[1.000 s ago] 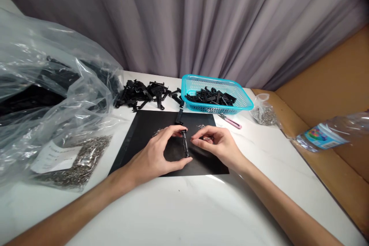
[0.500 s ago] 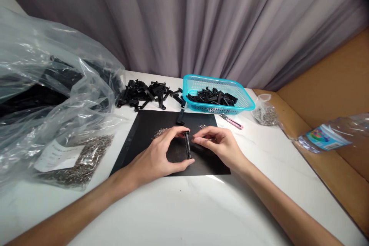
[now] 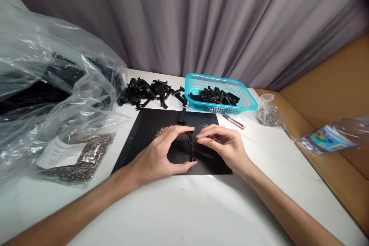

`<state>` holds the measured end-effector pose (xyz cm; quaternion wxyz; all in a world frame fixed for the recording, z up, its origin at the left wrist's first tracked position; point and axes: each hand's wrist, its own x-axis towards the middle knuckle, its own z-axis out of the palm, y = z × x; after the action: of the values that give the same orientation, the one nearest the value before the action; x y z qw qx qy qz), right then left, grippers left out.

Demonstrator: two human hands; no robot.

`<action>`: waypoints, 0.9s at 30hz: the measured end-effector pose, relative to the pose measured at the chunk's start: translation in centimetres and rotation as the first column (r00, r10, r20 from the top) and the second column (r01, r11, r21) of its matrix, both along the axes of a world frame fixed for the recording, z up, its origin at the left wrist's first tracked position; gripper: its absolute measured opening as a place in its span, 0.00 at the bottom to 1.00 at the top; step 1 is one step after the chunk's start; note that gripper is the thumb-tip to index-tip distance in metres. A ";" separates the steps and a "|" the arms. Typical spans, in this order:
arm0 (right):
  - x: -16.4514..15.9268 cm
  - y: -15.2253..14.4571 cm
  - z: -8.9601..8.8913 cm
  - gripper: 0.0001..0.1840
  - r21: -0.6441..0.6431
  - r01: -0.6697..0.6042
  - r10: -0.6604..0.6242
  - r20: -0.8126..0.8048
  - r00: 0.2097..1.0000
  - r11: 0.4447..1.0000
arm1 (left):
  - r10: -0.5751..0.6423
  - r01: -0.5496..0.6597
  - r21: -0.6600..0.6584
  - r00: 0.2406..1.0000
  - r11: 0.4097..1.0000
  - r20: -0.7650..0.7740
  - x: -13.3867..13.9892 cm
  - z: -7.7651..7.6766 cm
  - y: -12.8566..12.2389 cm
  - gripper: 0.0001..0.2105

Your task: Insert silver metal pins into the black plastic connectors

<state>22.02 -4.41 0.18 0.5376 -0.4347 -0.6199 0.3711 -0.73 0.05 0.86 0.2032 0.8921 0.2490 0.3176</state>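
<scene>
Head view: left hand [image 3: 158,153] grips black plastic part [image 3: 190,148] by its two ends, thumb below, fingers above; part stands near upright over black mat [image 3: 129,152]. Right hand [image 3: 226,138] just beside it, fingers closed, shiny metal bits [image 3: 212,140] in the curl; too small to tell if the tips pinch one. Two metal piles on mat, left pile [image 3: 159,132] and right pile [image 3: 204,126], partly behind hands. Loose part [image 3: 182,116] at mat's far edge. Beyond: black heap [image 3: 144,92], blue basket [image 3: 221,78] holding more parts, pink cutter [image 3: 236,123] near basket.
</scene>
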 end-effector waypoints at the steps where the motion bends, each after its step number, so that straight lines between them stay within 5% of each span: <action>1: 0.0 0.0 0.0 0.03 -0.004 0.014 -0.014 0.003 1.000 1.000 | 0.001 -0.001 -0.007 1.000 1.000 0.000 0.0 0.0 0.0 0.31; 20: -1.4 0.2 0.5 0.01 0.038 0.077 -0.079 0.049 0.996 0.996 | 0.038 -0.035 -0.092 0.999 0.995 0.028 0.4 -1.2 0.7 0.31; 27: -1.9 0.2 0.5 0.03 0.166 0.095 -0.117 0.127 0.985 0.982 | 0.033 -0.031 -0.069 0.999 0.997 0.020 0.4 -1.2 0.4 0.31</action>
<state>20.08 -4.20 0.68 0.5461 -0.4470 -0.6587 0.2609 -0.34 0.47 -0.36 0.2310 0.8772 0.2717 0.3216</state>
